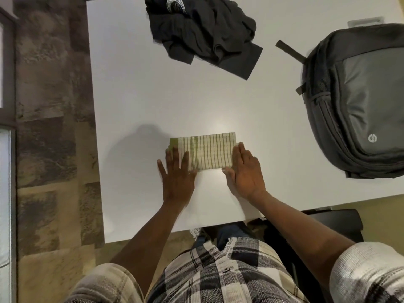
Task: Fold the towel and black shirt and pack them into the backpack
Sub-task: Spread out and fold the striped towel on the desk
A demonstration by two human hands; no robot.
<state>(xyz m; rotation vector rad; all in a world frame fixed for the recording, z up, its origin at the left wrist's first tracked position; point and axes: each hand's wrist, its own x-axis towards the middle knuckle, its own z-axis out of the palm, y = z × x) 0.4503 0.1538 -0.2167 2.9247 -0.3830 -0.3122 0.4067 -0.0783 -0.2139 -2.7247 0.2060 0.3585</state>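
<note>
nearest, a plaid shirt and two bare forearms reaching over the white table (135, 101). left hand (177, 173) flat, fingers straight and spread, pressing the left end of the folded green-striped towel (207, 153). right hand (246, 171) flat too, fingers straight, resting against the towel's right end. towel folded into a small rectangle near the table's front edge. farther right, closed grey backpack (358, 101) lying flat. farthest, black shirt (203, 31) crumpled, unfolded, well apart from the towel.

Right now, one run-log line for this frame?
towel: folded, flat on table | left hand, right hand: flat on towel ends | black shirt: unfolded | backpack: closed
</note>
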